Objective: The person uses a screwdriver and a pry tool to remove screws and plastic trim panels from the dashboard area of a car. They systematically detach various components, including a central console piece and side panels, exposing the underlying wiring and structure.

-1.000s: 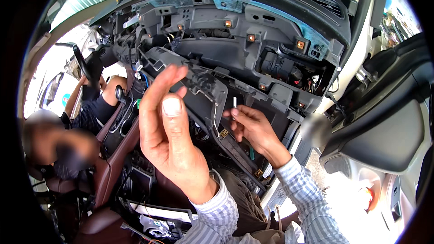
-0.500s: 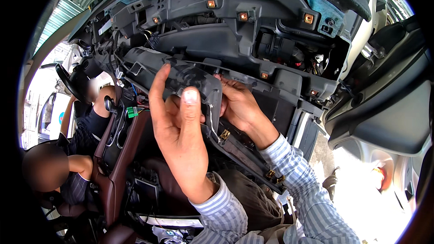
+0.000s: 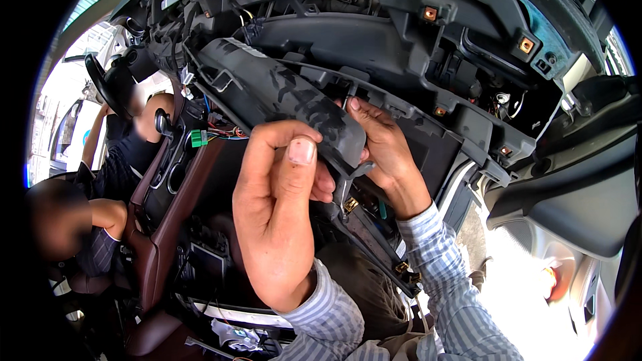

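A long dark grey plastic trim panel [image 3: 267,83] with black camouflage-like patches lies slanted across the opened dashboard [image 3: 321,40]. At its right end, my right hand [image 3: 388,150] is closed round the edge, thumb uppermost, other fingers partly hidden behind it. My left hand [image 3: 277,200] is by the panel's lower edge, its fingers curled and thumb bent over them. Whatever those fingers pinch, if anything, cannot be made out. A thin grey strip [image 3: 344,187] hangs below the panel's right corner, close to the left fingertips.
A green connector [image 3: 199,138] with loose wires sits beside the brown centre console [image 3: 177,227]. At the left another person [image 3: 107,220] is near the steering wheel [image 3: 107,90]. A car door [image 3: 568,194] stands open at the right. A dark rail with brass-coloured clips [image 3: 374,244] lies below my hands.
My left hand's raised index finger has curled down toward the thumb. The view has shifted, so the dashboard sits higher and further right. My right hand stays at the panel's end.
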{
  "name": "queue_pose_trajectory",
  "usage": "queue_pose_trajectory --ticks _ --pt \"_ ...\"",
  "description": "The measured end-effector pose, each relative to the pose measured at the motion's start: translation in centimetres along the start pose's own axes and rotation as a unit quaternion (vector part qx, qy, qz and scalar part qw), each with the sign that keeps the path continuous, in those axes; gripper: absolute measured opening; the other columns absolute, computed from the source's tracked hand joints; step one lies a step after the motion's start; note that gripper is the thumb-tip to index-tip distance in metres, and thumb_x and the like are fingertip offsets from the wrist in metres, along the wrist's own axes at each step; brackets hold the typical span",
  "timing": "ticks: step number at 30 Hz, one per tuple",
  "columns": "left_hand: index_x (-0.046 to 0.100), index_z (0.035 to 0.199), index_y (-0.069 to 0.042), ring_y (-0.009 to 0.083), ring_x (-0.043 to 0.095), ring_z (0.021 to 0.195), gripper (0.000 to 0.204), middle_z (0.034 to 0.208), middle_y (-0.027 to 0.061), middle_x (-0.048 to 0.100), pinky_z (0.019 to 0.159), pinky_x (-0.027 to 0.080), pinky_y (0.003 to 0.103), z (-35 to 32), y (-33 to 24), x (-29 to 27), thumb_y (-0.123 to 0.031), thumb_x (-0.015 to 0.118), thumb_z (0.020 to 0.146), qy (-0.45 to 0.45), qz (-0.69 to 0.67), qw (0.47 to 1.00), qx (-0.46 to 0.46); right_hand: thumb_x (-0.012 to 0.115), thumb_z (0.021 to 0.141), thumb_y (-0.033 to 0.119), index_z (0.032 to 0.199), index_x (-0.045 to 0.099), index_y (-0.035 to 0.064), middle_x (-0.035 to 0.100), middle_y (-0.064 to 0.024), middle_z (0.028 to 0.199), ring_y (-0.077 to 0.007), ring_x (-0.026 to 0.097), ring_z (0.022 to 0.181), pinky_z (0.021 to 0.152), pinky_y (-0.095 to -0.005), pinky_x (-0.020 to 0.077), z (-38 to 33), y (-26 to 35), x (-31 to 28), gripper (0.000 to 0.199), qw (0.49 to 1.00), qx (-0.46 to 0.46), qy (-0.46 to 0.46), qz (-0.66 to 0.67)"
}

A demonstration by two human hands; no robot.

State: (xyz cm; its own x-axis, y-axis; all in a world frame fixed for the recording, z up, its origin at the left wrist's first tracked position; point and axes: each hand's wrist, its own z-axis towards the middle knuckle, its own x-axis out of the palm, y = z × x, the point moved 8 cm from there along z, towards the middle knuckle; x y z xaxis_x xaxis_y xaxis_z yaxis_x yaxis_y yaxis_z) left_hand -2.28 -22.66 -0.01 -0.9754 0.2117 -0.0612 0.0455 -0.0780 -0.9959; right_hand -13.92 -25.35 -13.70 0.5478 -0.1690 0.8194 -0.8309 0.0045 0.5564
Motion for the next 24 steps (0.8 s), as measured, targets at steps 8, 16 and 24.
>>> queue_pose_trajectory --ticks 8,16,24 --pt "0.058 0.103 -0.002 0.0068 0.052 0.063 0.022 0.072 0.0024 0.056 0.058 0.042 0.021 0.6 0.6 -0.2 -0.021 0.049 0.101 0.072 0.016 0.997 0.004 0.052 0.101 0.027 0.110 0.062 0.0008 0.063 -0.0013 0.079 -0.0053 0.050 0.055 0.049 -0.0187 0.0382 0.5 0.0 -0.6 0.029 0.996 -0.059 -0.040 -0.053" --pt "0.058 0.104 -0.001 0.0070 0.053 0.064 0.021 0.072 0.0025 0.056 0.059 0.043 0.021 0.6 0.7 -0.2 -0.020 0.050 0.101 0.088 0.007 0.996 0.009 0.056 0.100 0.027 0.103 0.063 0.0023 0.065 -0.0032 0.092 -0.0099 0.062 0.078 0.071 -0.0236 0.0512 0.4 0.6 0.3 0.026 0.992 -0.102 -0.068 -0.021" --pt "0.058 0.104 0.000 0.0050 0.051 0.066 0.014 0.073 0.0017 0.058 0.060 0.040 0.021 0.2 0.5 -0.6 -0.012 0.054 0.098 0.056 -0.016 0.998 -0.021 0.060 0.097 0.031 0.093 0.064 0.0031 0.066 -0.0018 0.082 -0.0078 0.061 0.070 0.064 -0.0221 0.0494 0.2 1.2 1.1 0.028 0.986 -0.114 -0.115 -0.031"
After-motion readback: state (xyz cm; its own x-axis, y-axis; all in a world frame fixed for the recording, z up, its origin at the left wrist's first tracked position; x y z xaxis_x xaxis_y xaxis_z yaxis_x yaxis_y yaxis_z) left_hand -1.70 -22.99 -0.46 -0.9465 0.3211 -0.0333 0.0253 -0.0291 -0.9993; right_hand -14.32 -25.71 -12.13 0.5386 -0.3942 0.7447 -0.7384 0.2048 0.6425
